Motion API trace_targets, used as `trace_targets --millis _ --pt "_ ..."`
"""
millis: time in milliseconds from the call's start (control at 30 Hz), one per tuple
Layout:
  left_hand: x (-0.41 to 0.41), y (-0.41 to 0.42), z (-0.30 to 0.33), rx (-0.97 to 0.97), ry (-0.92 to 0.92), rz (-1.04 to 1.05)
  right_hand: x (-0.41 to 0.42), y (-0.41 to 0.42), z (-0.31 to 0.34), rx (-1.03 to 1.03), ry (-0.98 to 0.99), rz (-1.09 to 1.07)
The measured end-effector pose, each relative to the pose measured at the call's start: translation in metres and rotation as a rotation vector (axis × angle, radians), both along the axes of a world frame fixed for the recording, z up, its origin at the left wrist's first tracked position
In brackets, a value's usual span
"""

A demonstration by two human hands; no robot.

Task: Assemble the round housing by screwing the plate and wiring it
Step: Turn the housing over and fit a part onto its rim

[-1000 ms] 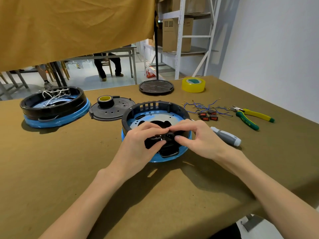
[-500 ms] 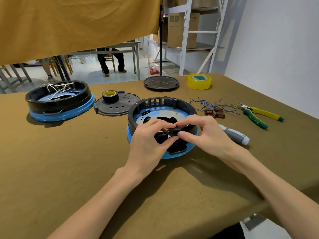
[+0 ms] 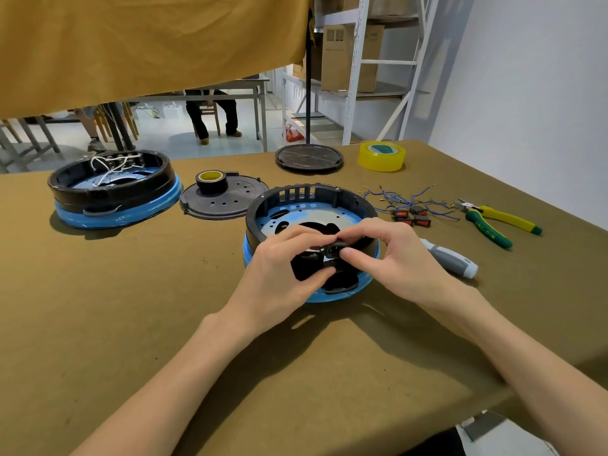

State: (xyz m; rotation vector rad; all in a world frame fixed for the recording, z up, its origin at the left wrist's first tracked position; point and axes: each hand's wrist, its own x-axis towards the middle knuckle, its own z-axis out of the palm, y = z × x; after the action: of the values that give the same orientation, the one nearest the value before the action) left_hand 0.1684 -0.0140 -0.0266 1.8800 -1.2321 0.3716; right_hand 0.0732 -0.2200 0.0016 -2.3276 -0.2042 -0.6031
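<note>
Brown cloth covers the counter (image 3: 98, 324) where a person works over a round housing (image 3: 312, 205), black-walled on a blue base, with a pale metal plate (image 3: 329, 210) lying inside it. Both hands meet above its near side: the left hand (image 3: 279, 278) and the right hand (image 3: 391, 258) have their fingers (image 3: 353, 255) curled, pinching between them a small black part (image 3: 330, 251) held just over the plate's dark cut-out. What the part is cannot be told. Judging by this, the fitting stage is in hand, with screwing and wiring not yet begun. Just beyond the right fingers lie a grey-handled screwdriver (image 3: 450, 260), a bundle of blue wires (image 3: 408, 200) with small switches (image 3: 411, 217), and green-and-yellow pliers (image 3: 493, 225). The next move likely calls for seating the part squarely, then freeing one hand for the screwdriver. Far left of the fingers sits a second housing (image 3: 112, 192), already wired.
</note>
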Motion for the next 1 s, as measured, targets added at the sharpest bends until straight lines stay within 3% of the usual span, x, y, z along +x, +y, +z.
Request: trace_targets --millis 500,767,1000 --pt "0.008 0.011 -0.005 0.000 -0.135 0.007 -0.001 0.001 -0.002 -0.060 -0.026 0.000" --pt "0.005 0.011 -0.004 -0.004 -0.152 0.024 -0.001 0.001 -0.023 -0.139 -0.170 -0.013" --pt "0.004 0.010 -0.006 -0.027 -0.168 0.031 0.000 -0.005 -0.014 -0.206 -0.106 0.047"
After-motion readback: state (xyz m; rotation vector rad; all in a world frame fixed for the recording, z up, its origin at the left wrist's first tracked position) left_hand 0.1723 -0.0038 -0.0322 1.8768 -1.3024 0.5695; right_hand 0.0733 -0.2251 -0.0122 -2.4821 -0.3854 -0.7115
